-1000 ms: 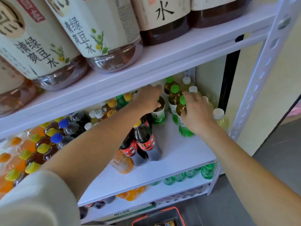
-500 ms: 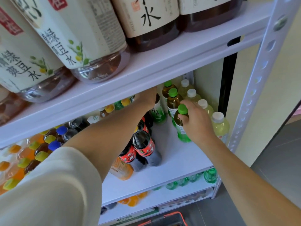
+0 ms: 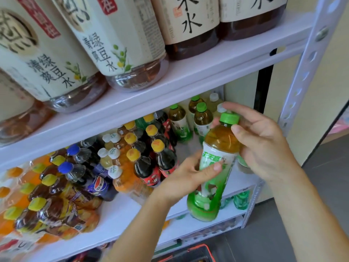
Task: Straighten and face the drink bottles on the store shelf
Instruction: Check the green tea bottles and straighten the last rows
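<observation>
A green tea bottle (image 3: 215,167) with a green cap and a green-and-white label hangs in the air in front of the middle shelf (image 3: 120,214). My right hand (image 3: 262,140) grips its neck and shoulder. My left hand (image 3: 187,174) holds its labelled middle from the left. Behind it, more green tea bottles (image 3: 202,120) stand at the back right of the shelf. Dark cola bottles with yellow caps (image 3: 156,154) stand in rows to the left of my left hand.
Large jugs (image 3: 117,44) fill the upper shelf (image 3: 188,76). Shrink-wrapped packs of brown and orange drinks (image 3: 47,208) crowd the middle shelf's left. The white perforated upright (image 3: 302,72) stands at right. Green bottles (image 3: 240,200) sit on the lower shelf; a red-rimmed basket (image 3: 198,252) lies below.
The green tea bottle has been lifted off the shelf and pulled toward me. My left hand left the back row and now holds the bottle's middle.
</observation>
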A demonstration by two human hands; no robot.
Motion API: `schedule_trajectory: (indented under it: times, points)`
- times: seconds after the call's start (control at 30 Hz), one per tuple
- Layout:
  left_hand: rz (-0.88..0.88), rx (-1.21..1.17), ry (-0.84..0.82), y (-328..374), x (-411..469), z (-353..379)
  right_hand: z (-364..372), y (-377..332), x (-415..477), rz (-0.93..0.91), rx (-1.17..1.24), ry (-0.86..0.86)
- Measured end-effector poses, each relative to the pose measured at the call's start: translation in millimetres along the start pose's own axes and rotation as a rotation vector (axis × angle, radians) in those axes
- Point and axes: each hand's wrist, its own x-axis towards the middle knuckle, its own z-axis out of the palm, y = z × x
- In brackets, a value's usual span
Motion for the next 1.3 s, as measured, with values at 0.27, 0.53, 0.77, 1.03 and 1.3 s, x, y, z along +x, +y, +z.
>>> schedule_trajectory:
  times: [0.27,0.53,0.77,1.03,1.3]
  points:
    - [0.089,-0.179,0.301,-2,-23,25,27,13,-33,0.093,-0.193,0.093]
    - [0.153,-0.439,0.391,-6,-36,30,39,52,-89,0.12,-0.636,0.029]
    - [0.194,-0.282,0.5,0,-39,9,30,45,-92,0.245,-0.094,-0.013]
    - [0.19,-0.439,0.269,34,-34,-10,33,42,-93,0.68,0.474,-0.167]
    - [0.371,-0.197,0.626,42,-28,-8,19,54,-97,0.464,0.445,-0.062]
